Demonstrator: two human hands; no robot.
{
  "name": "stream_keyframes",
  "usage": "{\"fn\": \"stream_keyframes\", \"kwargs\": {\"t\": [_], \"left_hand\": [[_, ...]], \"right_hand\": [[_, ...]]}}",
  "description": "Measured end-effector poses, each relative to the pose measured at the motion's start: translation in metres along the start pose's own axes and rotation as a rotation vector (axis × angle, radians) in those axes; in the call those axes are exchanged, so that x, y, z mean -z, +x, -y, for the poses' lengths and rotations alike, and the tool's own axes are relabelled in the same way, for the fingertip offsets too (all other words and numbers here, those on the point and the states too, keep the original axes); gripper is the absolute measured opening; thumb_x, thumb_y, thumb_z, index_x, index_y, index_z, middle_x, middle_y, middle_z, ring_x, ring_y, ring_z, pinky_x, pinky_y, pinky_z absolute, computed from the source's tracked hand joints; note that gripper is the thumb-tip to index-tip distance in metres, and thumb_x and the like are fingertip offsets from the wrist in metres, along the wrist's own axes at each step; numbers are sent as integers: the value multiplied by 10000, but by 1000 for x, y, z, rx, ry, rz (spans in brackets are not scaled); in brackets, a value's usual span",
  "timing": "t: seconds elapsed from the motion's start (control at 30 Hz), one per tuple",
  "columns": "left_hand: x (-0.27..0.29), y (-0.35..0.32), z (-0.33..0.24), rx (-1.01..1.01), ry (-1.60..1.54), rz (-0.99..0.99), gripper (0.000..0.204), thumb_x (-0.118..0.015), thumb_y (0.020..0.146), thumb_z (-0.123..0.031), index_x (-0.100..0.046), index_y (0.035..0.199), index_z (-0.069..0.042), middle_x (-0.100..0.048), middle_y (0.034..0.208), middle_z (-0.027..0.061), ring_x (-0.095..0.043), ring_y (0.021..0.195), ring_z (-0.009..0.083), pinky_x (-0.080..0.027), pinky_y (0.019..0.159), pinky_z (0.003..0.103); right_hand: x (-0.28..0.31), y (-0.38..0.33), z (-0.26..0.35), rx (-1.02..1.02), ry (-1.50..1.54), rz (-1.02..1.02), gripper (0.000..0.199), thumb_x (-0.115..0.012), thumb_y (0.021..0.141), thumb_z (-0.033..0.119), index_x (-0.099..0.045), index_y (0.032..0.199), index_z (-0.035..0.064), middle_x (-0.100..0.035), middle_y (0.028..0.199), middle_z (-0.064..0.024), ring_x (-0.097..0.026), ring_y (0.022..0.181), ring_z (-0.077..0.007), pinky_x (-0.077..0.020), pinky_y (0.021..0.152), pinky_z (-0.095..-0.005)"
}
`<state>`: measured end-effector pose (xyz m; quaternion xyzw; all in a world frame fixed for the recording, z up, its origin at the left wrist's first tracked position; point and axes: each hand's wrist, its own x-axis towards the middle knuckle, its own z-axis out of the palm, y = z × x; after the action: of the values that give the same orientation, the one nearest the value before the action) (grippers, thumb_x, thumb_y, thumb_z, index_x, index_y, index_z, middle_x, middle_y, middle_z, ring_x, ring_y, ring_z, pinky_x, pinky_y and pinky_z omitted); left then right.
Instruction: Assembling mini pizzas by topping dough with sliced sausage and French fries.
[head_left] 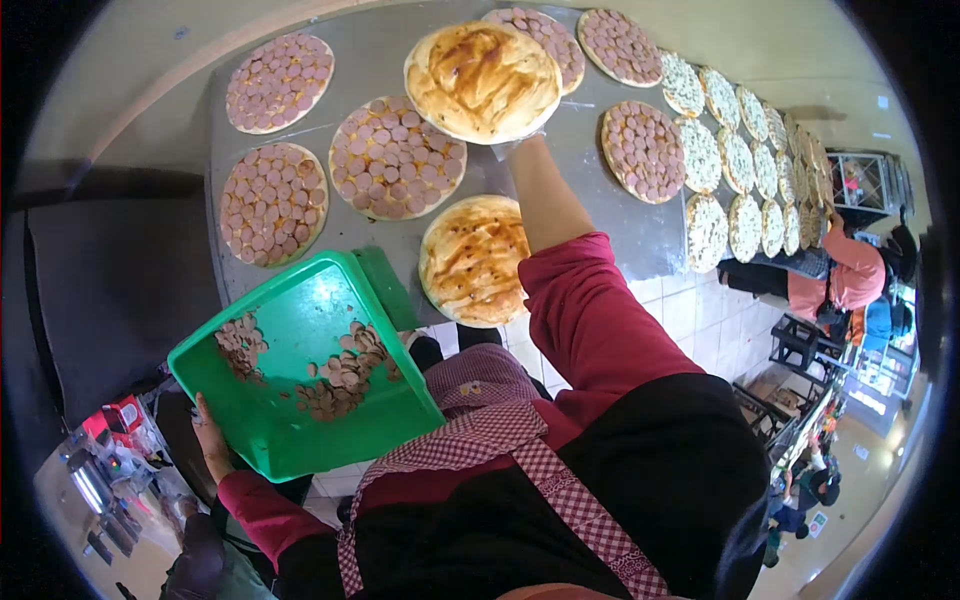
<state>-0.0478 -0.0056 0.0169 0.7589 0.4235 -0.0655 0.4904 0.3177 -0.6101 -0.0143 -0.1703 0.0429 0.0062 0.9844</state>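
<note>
My left hand (211,441) grips the near left side of a green plastic tub (310,435), fingers over its edge. Sausage slices (345,375) lie in two loose heaps inside the tub, which is tilted towards me. With my right arm stretched over the table, my right hand (520,146) carries a round sauce-smeared pizza base (483,80); the base hides most of the fingers. That base overlaps a slice-covered pizza (398,158) and another pizza (540,45) behind it. A second sauced base (475,262) rests at the near table edge, partly behind my sleeve.
More slice-topped pizzas lie on the grey metal table (590,215), including one pizza (643,150) at the right. Rows of pale-topped pizzas (738,160) run to the far right, where a person in a pink top (855,270) stands. A dark surface (110,280) is at left.
</note>
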Motion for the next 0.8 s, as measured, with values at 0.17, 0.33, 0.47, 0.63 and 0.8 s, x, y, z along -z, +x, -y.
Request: {"fn": "stream_keyframes", "kwargs": {"t": [0.17,0.33,0.47,0.63,0.8], "left_hand": [[-12,-5,-15,59,25,-12,591,-472,865,-510,-534,1108,26,-579,1002,73,-550,862,166,-444,741,303],[-5,0,-9,30,96,-56,588,-464,862,-521,-552,1081,18,-583,960,64,-558,809,163,-453,702,310],[-12,-6,-15,-37,36,-46,571,-471,862,-515,-554,1077,7,-583,944,57,-558,800,161,-457,685,312],[-15,-13,-22,27,-28,-38,564,-492,855,-508,-532,1108,-5,-575,976,56,-554,837,162,-455,719,306],[-17,-7,-21,35,-7,-39,563,-487,860,-503,-528,1109,1,-572,980,61,-555,823,160,-456,712,301]], "right_hand": [[43,-34,63,117,-168,-188,537,-342,890,462,-370,1275,89,-417,1282,-138,-412,1168,-320,-364,961,-520],[52,-115,94,181,-335,-330,519,-346,894,452,-388,1263,90,-435,1268,-127,-425,1154,-306,-365,966,-499],[70,-134,96,234,-444,-404,508,-348,896,446,-398,1255,90,-446,1259,-121,-433,1145,-298,-366,969,-486],[90,-114,79,197,-283,-417,436,-372,907,410,-462,1199,98,-519,1170,-103,-496,1056,-278,-424,916,-425],[90,-120,91,121,-52,-359,449,-288,930,357,-450,1222,55,-475,1243,-134,-462,1121,-294,-395,952,-423]]}}
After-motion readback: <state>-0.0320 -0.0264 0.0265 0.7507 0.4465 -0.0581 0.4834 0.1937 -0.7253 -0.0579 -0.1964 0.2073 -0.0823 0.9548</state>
